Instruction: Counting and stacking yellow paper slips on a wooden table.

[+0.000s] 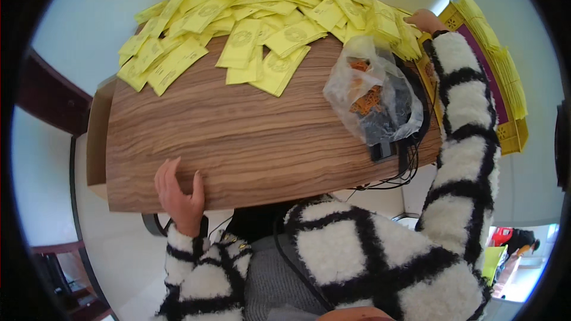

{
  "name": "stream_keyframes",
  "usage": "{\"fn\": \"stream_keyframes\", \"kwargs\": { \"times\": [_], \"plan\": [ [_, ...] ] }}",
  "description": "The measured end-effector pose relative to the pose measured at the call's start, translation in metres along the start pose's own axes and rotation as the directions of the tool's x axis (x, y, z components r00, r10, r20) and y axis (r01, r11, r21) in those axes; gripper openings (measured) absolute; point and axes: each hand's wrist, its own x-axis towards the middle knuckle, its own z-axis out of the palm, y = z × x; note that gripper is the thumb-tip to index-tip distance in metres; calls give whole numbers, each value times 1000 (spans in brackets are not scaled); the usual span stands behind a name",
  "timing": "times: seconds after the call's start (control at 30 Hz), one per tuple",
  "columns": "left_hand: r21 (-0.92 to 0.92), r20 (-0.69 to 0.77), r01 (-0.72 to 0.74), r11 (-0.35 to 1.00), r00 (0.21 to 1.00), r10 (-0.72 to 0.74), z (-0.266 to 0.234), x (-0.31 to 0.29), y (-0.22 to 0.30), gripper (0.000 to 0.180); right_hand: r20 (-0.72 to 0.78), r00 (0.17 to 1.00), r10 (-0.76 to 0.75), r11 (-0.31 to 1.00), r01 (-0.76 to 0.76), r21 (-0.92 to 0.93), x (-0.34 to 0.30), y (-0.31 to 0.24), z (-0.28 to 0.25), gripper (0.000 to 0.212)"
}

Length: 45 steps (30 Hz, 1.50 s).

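On the near edge of the wood-grain tabletop [250, 142], the left hand [178, 193] rests with fingers spread and loosely curled over the rim, holding nothing. Right hand [425, 21] is extended to the far right, at the end of a fuzzy white sleeve with black grid lines [464, 131]; it touches the right end of the heap of flat yellow paper packets [250, 30]. Whether its fingers are closed on a packet cannot be told: only the back of the hand shows.

Packets cover the far half of the table, overlapping loosely. More of them stand in rows in a yellow plastic crate with a purple lining [505, 83], just right of the table. A clear crumpled plastic bag holding orange and dark pieces [375, 95] lies between the body and the reaching hand, on top of a dark object with black cables [392, 172] trailing off the near edge.

Judgement: a good reach means taking few packets at once, lifting rather than dragging so the heap does not slide, and keeping the sleeve clear of the bag. The left hand bracing the edge helps balance.

Hidden: right fingertips, the crate's far end, the dark object under the bag.
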Motion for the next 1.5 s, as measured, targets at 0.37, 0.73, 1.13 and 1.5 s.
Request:
{"fn": "stream_keyframes", "kwargs": {
  "times": [0.37,0.73,1.13,1.5],
  "plan": [
    [-55,-35,-52,997,998,50,22,7,6,37,-78,875,-478,870,484,95,-40,-230,-25,58],
    [-221,-51,-82,972,996,72,31,4,-15,34,161,855,-493,866,465,183,-76,-410,4,93],
    [-280,59,26,960,998,-10,15,11,0,36,158,987,39,990,-60,131,31,-367,43,120],
    [-313,101,50,948,995,-19,8,9,-1,33,224,969,-100,957,32,288,18,-355,27,126]
  ]
}}
